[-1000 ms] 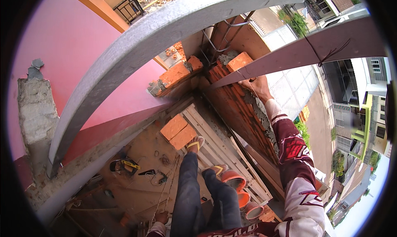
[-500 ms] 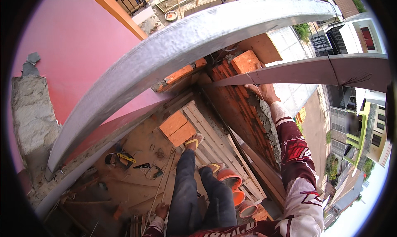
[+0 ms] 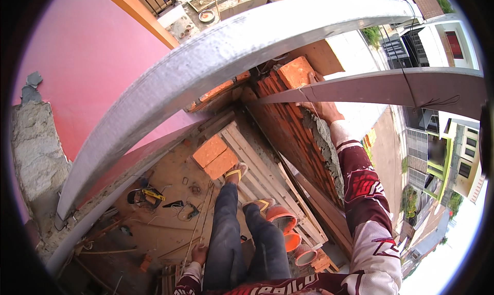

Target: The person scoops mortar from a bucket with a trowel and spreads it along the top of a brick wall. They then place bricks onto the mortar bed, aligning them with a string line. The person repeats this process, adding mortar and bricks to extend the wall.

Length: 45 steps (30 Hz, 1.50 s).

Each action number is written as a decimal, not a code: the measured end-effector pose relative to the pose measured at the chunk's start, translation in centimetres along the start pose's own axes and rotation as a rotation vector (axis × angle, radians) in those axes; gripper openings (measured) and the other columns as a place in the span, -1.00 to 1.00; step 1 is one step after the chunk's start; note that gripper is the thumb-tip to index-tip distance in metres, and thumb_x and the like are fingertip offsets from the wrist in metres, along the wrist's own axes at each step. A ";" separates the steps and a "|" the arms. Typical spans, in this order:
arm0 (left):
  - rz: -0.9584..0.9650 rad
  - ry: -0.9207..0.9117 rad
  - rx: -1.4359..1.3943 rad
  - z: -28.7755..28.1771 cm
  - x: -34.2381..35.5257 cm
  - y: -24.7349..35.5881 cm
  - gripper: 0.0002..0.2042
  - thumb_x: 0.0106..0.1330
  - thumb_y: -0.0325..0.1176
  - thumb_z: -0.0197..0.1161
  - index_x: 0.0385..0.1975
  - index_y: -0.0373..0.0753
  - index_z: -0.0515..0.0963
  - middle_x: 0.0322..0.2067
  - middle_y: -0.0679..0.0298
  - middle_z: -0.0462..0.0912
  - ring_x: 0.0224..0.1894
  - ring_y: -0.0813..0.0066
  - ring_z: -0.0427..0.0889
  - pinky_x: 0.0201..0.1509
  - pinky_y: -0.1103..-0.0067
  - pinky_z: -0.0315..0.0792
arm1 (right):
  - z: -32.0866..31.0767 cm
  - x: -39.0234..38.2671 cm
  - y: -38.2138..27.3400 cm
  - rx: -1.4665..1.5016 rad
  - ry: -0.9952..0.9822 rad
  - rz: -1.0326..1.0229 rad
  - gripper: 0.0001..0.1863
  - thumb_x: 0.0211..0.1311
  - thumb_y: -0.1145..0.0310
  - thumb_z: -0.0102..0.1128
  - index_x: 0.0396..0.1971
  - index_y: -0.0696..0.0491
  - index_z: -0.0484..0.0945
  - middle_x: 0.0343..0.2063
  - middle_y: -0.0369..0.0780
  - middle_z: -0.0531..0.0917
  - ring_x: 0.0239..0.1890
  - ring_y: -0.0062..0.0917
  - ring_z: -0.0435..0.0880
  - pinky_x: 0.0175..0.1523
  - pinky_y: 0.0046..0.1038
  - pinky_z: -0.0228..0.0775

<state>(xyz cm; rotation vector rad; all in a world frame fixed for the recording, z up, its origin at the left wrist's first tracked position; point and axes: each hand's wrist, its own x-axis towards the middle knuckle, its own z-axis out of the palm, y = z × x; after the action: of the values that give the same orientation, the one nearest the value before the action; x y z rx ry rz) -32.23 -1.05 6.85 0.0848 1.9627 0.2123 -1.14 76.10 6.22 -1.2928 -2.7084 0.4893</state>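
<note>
My right hand (image 3: 327,111) reaches to the top of a brick wall (image 3: 288,117) under construction. Its fingers are bent against the right side of an orange brick (image 3: 297,72) at the wall's far end. A brown metal beam (image 3: 381,86) crosses in front and hides part of the hand and the brick's lower edge. Grey mortar (image 3: 327,148) lies rough along the wall's right edge. Beside my left leg, low in the view, hangs my left hand (image 3: 199,254), its fingers curled; whether anything is inside them is hidden.
A silvery metal beam (image 3: 226,48) arches across overhead. My sandalled feet stand on wooden planks (image 3: 257,166), with two bricks (image 3: 215,156) in front and orange buckets (image 3: 282,218) to the right. Tools and cords (image 3: 149,194) lie on the lower floor. Houses and a street drop away at right.
The whole view has shifted slightly left. My right hand stays at the same brick, with more of its fingers showing above the brown beam. My left hand still hangs down.
</note>
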 end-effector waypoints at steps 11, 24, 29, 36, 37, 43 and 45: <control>-0.153 -0.050 -0.160 -0.1 -0.2 3.1 -0.57 0.31 -0.27 0.37 0.06 -0.45 0.57 -0.24 0.01 0.76 -0.29 0.33 0.74 -0.16 0.46 0.57 | -1.7 0.2 -0.1 0.000 -0.155 0.072 0.12 0.23 -0.26 0.30 0.56 0.06 -0.06 0.48 0.12 0.09 0.47 0.07 0.20 0.50 -0.09 0.11; -0.058 -0.084 -0.075 1.7 2.3 3.8 -0.55 0.32 -0.26 0.36 0.10 -0.43 0.56 -0.19 0.00 0.75 -0.17 0.28 0.74 -0.04 0.46 0.57 | -2.7 0.6 -1.6 -0.123 -0.108 0.042 -0.15 0.34 -0.03 0.28 0.46 0.11 0.20 0.34 0.15 0.37 0.42 0.05 0.28 0.50 -0.08 0.10; 0.029 -0.071 -0.008 2.8 6.2 5.8 -0.55 0.31 -0.27 0.36 0.12 -0.41 0.54 -0.17 0.04 0.74 -0.14 0.32 0.72 -0.04 0.47 0.56 | -5.4 -0.1 -2.6 0.041 -0.200 0.187 -0.46 0.47 0.07 0.13 0.30 0.07 0.43 0.31 0.04 0.45 0.40 -0.04 0.35 0.51 -0.16 0.16; 0.241 0.077 0.302 6.8 12.7 12.4 -0.41 0.23 -0.18 0.44 0.20 -0.33 0.46 0.11 -0.05 0.62 0.18 0.02 0.58 0.30 0.30 0.42 | -5.7 -16.0 -10.6 0.406 0.747 0.167 -0.48 0.43 0.39 0.22 0.32 0.18 0.38 0.07 0.00 0.62 0.12 -0.31 0.64 0.21 -0.26 0.51; 0.255 0.092 0.413 8.0 13.7 14.1 -0.36 0.21 -0.18 0.45 0.26 -0.31 0.41 0.18 -0.05 0.57 0.24 0.00 0.53 0.35 0.28 0.37 | -4.2 -19.2 -12.5 0.459 0.781 0.095 -0.49 0.42 0.44 0.23 0.31 0.18 0.39 0.02 -0.03 0.64 0.08 -0.33 0.65 0.17 -0.28 0.53; 0.354 0.112 0.764 14.8 21.2 22.5 -0.09 0.14 -0.19 0.51 0.46 -0.24 0.14 0.44 -0.02 0.19 0.50 0.00 0.14 0.48 0.02 0.14 | 10.2 -33.7 -20.5 0.872 0.058 0.637 -0.64 0.26 0.59 0.26 0.07 0.25 0.54 -0.12 -0.05 0.67 -0.11 -0.34 0.72 0.02 -0.35 0.57; 0.410 0.167 0.898 17.3 24.5 24.5 -0.01 0.15 -0.17 0.52 0.51 -0.28 0.01 0.46 -0.10 0.14 0.55 -0.03 0.04 0.53 -0.09 -0.01 | 13.7 -37.4 -21.2 0.845 -0.168 0.671 -0.62 0.28 0.52 0.27 0.08 0.27 0.54 -0.18 -0.04 0.68 -0.13 -0.30 0.75 0.01 -0.37 0.58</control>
<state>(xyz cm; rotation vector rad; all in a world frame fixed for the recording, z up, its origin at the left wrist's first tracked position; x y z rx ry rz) -26.88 28.73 -17.33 1.0812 2.0476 -0.4263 3.80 31.42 2.02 -1.8236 -1.6761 1.6187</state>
